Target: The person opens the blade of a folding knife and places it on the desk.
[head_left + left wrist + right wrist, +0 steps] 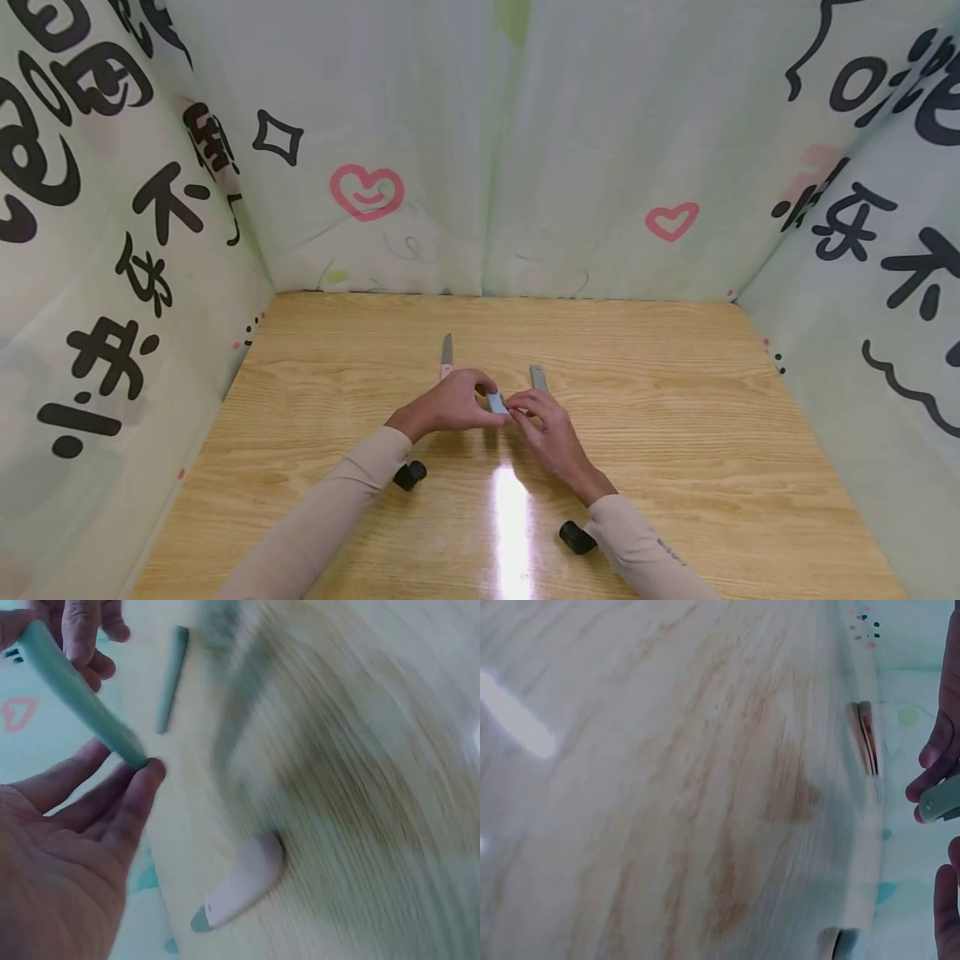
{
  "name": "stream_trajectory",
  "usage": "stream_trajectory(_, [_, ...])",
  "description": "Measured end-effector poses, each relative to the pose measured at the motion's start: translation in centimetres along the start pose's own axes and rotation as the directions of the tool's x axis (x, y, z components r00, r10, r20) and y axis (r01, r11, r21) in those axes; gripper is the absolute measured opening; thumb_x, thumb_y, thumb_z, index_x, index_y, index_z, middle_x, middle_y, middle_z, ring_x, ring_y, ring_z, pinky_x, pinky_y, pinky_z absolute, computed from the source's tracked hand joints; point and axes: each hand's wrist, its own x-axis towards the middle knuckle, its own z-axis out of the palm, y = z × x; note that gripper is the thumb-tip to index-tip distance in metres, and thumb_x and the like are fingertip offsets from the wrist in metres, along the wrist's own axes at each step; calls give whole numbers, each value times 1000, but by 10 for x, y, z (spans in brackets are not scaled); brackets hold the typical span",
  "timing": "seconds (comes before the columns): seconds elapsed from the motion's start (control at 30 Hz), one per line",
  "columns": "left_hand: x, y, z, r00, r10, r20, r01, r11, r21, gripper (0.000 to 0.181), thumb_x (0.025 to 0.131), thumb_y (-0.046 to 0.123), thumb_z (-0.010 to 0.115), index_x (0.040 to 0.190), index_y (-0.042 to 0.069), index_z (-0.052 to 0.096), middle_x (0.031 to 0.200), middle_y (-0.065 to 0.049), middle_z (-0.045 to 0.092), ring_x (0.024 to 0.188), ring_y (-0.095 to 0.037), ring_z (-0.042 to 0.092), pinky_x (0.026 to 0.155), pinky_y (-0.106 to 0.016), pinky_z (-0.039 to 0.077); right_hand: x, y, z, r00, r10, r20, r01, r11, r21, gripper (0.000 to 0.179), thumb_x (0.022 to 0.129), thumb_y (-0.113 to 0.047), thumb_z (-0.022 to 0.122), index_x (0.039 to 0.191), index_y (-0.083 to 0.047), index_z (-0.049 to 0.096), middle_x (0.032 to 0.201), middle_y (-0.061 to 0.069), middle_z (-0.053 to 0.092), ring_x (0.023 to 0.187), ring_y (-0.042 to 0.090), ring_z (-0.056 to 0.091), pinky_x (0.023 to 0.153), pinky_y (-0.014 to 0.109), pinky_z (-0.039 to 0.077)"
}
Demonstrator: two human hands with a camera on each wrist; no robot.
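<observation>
Curtained booth [570,150], pale cloth walls [427,100], black lettering [78,419], pink hearts [367,200], wood-grain table [675,400]

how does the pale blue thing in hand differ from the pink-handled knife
The pale blue thing is held up in the left hand; the pink-handled knife lies on the table. The pale blue thing looks one colour; the knife has a pink handle and grey blade. Both are long and narrow.
</observation>
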Motion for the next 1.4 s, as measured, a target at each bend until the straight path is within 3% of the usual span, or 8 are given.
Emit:
stream_trajectory(0.13, [1, 1, -2, 1000, -23, 14, 25, 990, -142, 41, 93, 44, 72, 106, 5, 73, 103, -6, 70, 91, -18, 63, 77, -33, 52, 2, -4, 0, 1000, -22, 1, 22, 997, -68, 18, 95, 7, 66, 108, -6, 67, 109, 3, 66, 104, 20, 60, 84, 35, 55])
stream_trajectory(0.2, [1, 2, -4, 999, -20, 34, 26, 982, -185, 41, 97, 43, 67, 105, 3, 75, 102, -10, 71, 90, -21, 64, 75, -34, 51, 4, -6, 1, 1000, -24, -8, 23, 996, -81, 16, 97, 5, 64, 109, -7, 64, 109, 3, 64, 103, 20, 60, 83, 36, 54])
stream_trajectory(0.37, [0, 5, -7, 996, -26, 82, 48, 961, -272, 50, 102, 43, 58, 112, -4, 73, 106, -19, 71, 98, -31, 67, 83, -39, 53, 6, -9, 3, 1000, -19, -23, 17, 997, -71, 15, 98, 6, 62, 108, -5, 60, 105, 6, 63, 98, 20, 60, 79, 36, 53])
stream_trajectory(0.6, [1, 3, -4, 991, -28, 129, 79, 906, -415, 52, 105, 42, 52, 122, -4, 70, 106, -14, 72, 95, -29, 70, 88, -46, 54, 6, -10, 3, 1000, 21, -16, -23, 995, -99, 14, 100, 6, 58, 110, -3, 58, 105, 7, 61, 95, 21, 61, 78, 37, 53])
stream_trajectory(0.8, [1, 0, -3, 984, -39, 172, 120, 861, -495, 56, 106, 43, 47, 120, -8, 67, 106, -21, 71, 99, -35, 69, 92, -48, 53, 7, -15, 2, 997, 79, -10, -79, 992, -96, 13, 100, 5, 58, 109, -4, 58, 102, 6, 62, 92, 22, 62, 74, 37, 54])
stream_trajectory(0.97, [2, -2, -2, 980, -25, 200, 135, 818, -559, 55, 109, 38, 43, 124, -10, 63, 107, -25, 69, 102, -39, 68, 93, -51, 51, 8, -17, 2, 991, 137, -14, -137, 990, -34, 11, 102, 5, 54, 107, -4, 57, 101, 6, 62, 93, 23, 65, 80, 42, 55])
stream_trajectory(1.17, [2, -7, 0, 976, 7, 219, 129, 789, -601, 54, 109, 36, 41, 124, -13, 61, 105, -21, 70, 101, -38, 68, 91, -50, 52, 8, -16, 4, 986, 162, -30, -161, 987, 24, 12, 101, 7, 53, 102, -5, 56, 97, 5, 61, 91, 23, 65, 79, 43, 55])
stream_trajectory(1.4, [0, -11, 0, 968, 57, 243, 117, 757, -643, 54, 110, 34, 37, 128, -14, 56, 109, -22, 69, 110, -50, 62, 94, -54, 50, 8, -12, 5, 972, 229, -45, -223, 969, 102, 8, 102, 3, 55, 101, -4, 59, 96, 7, 63, 89, 24, 65, 77, 38, 54])
